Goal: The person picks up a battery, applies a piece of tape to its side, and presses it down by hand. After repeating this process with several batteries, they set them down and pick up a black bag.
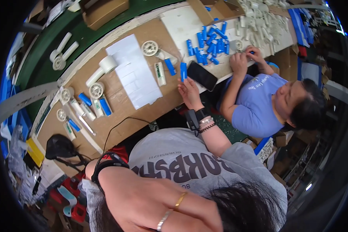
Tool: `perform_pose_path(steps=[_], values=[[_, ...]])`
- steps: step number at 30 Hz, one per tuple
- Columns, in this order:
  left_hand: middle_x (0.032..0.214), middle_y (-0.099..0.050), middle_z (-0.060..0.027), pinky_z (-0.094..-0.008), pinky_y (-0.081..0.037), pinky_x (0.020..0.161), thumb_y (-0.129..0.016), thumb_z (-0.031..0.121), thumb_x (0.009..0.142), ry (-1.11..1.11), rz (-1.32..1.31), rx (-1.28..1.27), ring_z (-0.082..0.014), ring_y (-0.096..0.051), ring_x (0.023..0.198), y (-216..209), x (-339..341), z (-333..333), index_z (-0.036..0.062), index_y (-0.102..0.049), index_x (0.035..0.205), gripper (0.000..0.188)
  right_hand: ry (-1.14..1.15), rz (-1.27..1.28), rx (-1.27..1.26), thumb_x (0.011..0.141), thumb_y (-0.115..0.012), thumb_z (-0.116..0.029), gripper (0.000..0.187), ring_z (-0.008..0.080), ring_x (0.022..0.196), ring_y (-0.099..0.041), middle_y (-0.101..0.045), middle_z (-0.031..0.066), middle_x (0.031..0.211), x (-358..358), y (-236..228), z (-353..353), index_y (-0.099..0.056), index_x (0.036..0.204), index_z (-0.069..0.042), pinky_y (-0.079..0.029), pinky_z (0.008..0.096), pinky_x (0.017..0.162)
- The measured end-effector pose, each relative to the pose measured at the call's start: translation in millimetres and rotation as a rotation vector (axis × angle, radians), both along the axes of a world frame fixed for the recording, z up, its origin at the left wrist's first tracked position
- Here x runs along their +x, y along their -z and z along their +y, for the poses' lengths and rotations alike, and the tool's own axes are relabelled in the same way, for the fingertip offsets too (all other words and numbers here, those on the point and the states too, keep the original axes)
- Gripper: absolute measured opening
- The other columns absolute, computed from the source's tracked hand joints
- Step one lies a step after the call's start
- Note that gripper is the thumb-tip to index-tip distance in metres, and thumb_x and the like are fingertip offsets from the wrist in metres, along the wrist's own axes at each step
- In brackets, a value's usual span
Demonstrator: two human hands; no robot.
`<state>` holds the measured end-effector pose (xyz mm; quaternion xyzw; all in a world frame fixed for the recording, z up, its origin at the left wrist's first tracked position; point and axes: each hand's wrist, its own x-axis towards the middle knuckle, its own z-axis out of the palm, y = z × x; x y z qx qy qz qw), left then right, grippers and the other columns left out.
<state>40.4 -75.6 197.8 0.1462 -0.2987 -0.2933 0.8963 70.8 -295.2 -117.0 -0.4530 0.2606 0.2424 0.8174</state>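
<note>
here, the right hand holds a blue cylinder by its near end, fingertips closed narrowly, at the near edge of the worktop, just left of a phone. the left hand is raised close to the camera, fingers hidden; its grip cannot be told. a paper sheet lies between far and near edges; loose cylinders lie toward the right end, near a co-worker's hand.

The left hand at bottom centre runs past the lower edge, its fingertips unseen, while the top edge crops a cardboard box at upper left.
</note>
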Motion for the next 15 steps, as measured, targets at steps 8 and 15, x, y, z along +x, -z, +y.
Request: perform_pose_path(steps=[8,15], values=[[0.088,-0.059,-0.0167,-0.0277,-0.047,0.058,-0.066,0.005,0.075,-0.057,-0.320,-0.022,-0.0231,-0.059,0.071,-11.3,23.9,-10.3,-0.0099,-0.060,0.096,0.026,0.050,-0.047,0.046,0.088,-0.051,-0.018,0.023,0.0094,0.077,-0.057,-0.059,0.0043,0.098,21.9,-1.4,1.1,-0.048,0.109,-0.011,-0.047,0.0218,0.069],[0.089,-0.059,-0.0182,-0.0267,-0.046,0.056,-0.066,0.004,0.075,-0.142,-0.261,-0.066,-0.0227,-0.059,0.069,-7.2,11.1,-10.3,-0.0106,-0.061,0.092,0.024,0.056,-0.050,0.043,0.089,-0.050,-0.019,0.021,0.0094,0.077,-0.057,-0.059,0.0042,0.098,23.3,-1.9,1.4,-0.048,0.109,-0.011,-0.046,0.0217,0.069]])
